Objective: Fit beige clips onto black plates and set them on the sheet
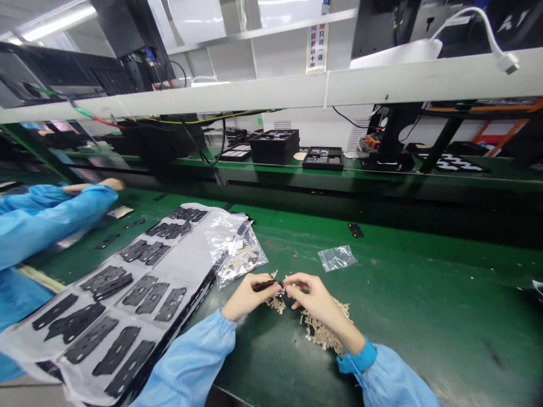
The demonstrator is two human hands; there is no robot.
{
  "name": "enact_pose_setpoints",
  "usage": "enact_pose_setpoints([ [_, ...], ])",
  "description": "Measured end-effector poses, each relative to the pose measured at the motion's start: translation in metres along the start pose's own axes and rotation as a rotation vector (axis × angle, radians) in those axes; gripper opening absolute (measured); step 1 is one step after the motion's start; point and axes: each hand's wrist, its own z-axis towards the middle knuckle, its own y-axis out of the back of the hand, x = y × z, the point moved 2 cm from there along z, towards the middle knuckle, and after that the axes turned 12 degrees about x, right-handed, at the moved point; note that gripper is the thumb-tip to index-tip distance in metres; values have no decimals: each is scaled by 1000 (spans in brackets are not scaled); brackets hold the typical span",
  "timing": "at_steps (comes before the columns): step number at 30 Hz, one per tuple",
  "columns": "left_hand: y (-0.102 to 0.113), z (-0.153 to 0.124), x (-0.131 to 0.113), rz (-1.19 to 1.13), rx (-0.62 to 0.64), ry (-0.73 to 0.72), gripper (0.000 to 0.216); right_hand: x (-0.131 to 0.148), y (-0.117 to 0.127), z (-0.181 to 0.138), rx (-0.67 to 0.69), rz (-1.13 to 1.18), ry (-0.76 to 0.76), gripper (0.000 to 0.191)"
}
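Note:
My left hand [246, 298] is closed on a small flat black part [263, 285], held above the green table. At the part's right end the fingertips of my right hand [313, 295] are pinched together; whatever they grip is too small to make out. Under and beside my right forearm lies a pile of small beige pieces [319, 332], and a few more are scattered below my fingertips. To the left, rows of similar black parts [114, 349] rest on a white sheet [186, 254]. A clear bag [242, 257] with small beige and dark pieces lies beyond my left hand.
A small clear bag [337, 258] and a single black part [355, 230] lie farther back on the green table [424, 305]. Black trays [275, 147] stand on the shelf behind. At the left, a co-worker's blue sleeves [55, 217] reach over the table.

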Motion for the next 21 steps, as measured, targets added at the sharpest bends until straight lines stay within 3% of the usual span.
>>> enact_pose_setpoints([
  [4,-9,0,-13,-106,15,-72,31,5,-4,-1,-11,77,30,21],
  [6,-18,6,-15,-116,-55,-61,27,2,2,-7,-94,32,55,20],
  [9,-36,16,-20,-127,-208,-50,22,1,13,-22,-323,-212,146,13],
  [11,-51,24,-26,-128,-235,-87,20,3,18,-33,-421,-437,238,10],
  [16,-74,42,-38,-171,-168,-122,21,8,27,-55,-452,-758,396,17],
  [18,-77,50,-39,-193,-137,-102,20,11,32,-60,-445,-753,402,18],
  [21,-80,59,-40,-182,-97,-111,17,12,44,-62,-460,-544,331,12],
])
